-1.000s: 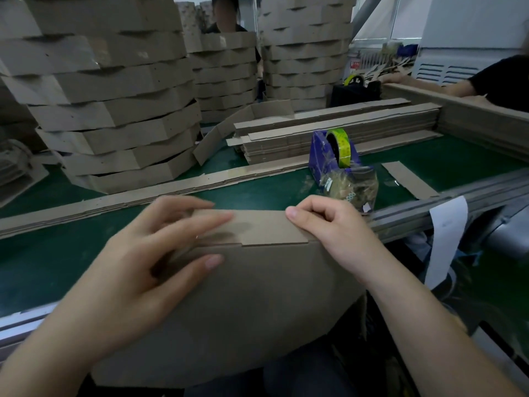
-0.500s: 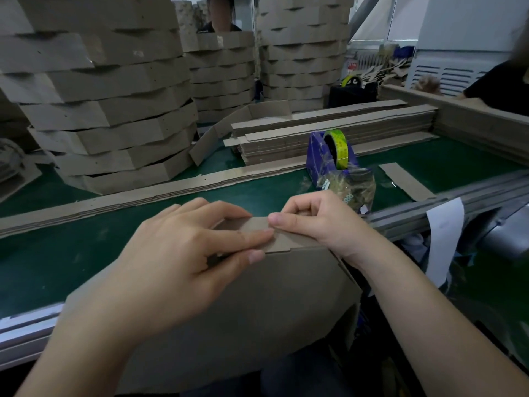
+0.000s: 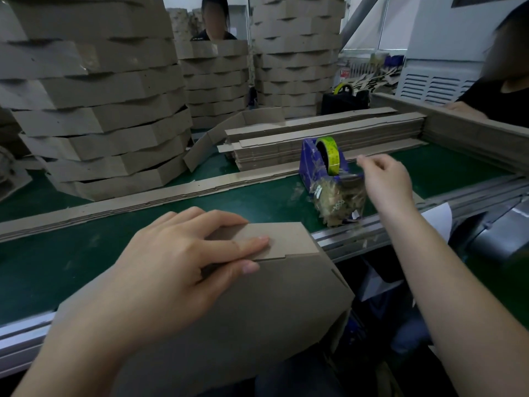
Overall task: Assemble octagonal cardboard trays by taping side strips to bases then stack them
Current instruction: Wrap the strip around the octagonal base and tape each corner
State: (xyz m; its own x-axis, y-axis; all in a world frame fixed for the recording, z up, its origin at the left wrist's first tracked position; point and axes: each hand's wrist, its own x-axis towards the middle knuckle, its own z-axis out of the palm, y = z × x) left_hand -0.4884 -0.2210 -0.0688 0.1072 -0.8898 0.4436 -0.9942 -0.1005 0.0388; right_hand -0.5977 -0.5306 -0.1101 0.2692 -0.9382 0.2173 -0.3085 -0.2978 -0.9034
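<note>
— What stood where?
— At least three stacks of finished trays [image 3: 94, 124] were behind. One unfinished tray [image 3: 243, 310] lay at the table edge under your left hand [image 3: 177, 267], with the fingers flat on its side strip [image 3: 286, 239].
— And the tape?
— One blue tape dispenser [image 3: 309, 167] stood ahead to the right. Your right hand [image 3: 386, 181] was nearer, fingertips pinched; whether on tape, I could not tell.

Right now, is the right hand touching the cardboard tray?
No, the right hand is up by the tape dispenser; only the left hand presses the tray.

Left hand [image 3: 183, 262] lies flat with straight fingers pressing down; right hand [image 3: 386, 179] is raised beyond it, forearm stretched, fingers curled
</note>
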